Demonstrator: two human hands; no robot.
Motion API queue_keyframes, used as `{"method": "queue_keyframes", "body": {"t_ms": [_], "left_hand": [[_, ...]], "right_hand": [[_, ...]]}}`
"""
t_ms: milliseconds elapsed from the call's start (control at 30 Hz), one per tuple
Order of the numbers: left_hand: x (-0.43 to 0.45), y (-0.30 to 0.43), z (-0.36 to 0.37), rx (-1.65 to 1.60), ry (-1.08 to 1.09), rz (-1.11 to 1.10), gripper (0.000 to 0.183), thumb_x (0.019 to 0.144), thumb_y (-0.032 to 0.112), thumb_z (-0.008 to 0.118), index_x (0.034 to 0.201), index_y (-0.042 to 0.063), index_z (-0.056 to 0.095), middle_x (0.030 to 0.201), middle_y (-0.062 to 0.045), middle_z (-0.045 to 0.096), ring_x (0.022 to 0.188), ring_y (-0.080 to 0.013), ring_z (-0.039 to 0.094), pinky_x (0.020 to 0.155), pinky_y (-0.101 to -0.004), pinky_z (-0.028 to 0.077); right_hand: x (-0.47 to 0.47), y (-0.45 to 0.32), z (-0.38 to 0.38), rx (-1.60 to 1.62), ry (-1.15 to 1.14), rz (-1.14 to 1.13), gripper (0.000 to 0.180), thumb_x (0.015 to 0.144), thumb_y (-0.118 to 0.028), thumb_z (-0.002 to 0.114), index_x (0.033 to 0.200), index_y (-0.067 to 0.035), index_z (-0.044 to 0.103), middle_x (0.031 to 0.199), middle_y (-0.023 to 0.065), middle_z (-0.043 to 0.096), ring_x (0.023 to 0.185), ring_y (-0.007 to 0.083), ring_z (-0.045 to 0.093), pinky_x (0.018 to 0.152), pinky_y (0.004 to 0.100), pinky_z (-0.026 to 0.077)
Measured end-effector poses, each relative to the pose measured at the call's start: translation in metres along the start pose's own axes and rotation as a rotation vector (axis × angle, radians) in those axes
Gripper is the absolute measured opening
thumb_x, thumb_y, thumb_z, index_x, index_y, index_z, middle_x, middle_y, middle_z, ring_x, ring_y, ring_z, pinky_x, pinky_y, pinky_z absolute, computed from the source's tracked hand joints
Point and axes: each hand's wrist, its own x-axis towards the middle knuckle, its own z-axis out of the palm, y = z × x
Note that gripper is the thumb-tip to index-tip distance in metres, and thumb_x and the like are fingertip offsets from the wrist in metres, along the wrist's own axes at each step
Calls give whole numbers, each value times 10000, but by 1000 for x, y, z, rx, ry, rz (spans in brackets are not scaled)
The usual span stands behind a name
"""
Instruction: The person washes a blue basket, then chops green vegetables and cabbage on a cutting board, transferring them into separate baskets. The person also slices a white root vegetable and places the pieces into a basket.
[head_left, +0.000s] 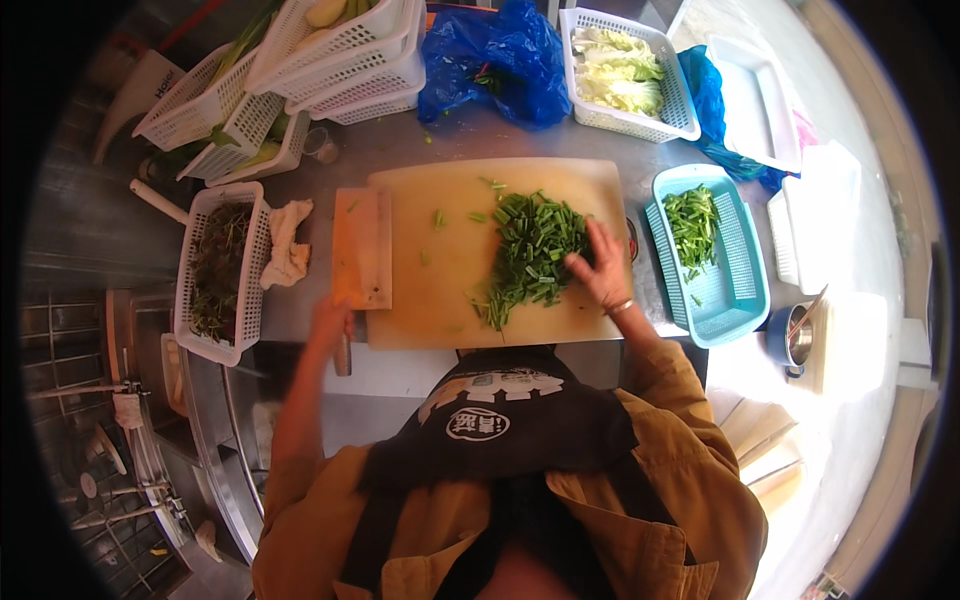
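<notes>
A cleaver lies flat along the left end of a pale cutting board, its broad blade reaching past the board's edge. My left hand, slightly blurred, grips it where handle and blade meet. On the board's right half is a heap of chopped green stalks, with a few loose pieces farther left. My right hand rests with spread fingers against the heap's right side. To the right, a turquoise basket holds more cut green pieces at its upper left.
A white basket of dark leafy greens and a crumpled cloth lie left. Along the back are stacked white baskets, a blue plastic bag and a basket of cabbage leaves. A blue mug stands at right.
</notes>
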Motion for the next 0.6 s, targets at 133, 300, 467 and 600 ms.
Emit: {"method": "queue_keyframes", "body": {"t_ms": [133,300,467,600], "left_hand": [[-2,-17,24,47,-58,26,205,942,197,551,801,58,498,557,-36,472,415,-131,466,379,-304,419],[-6,-24,67,125,-106,42,219,937,202,576,802,60,478,553,-44,475,402,-139,470,368,-313,422],[-15,-14,129,191,-230,3,195,945,191,535,831,33,530,560,-36,497,425,-139,501,392,-306,446],[-23,-6,171,184,-308,29,236,955,199,568,811,65,438,558,-39,474,415,-139,465,377,-314,417]], "right_hand": [[-33,-55,19,-81,-48,-95,1182,600,-600,798,1483,-33,254,1482,281,271,1358,446,292,1103,577,200],[-43,-106,46,-125,-47,-7,1394,465,-595,862,1496,0,136,1476,367,158,1360,529,200,1078,649,171],[-29,-132,73,-170,21,92,1356,489,-601,841,1495,-15,147,1458,370,178,1351,538,189,1072,653,166],[-15,-142,92,-104,266,149,1143,565,-534,821,1463,-70,288,1387,347,276,1260,507,299,1032,614,233]]}}
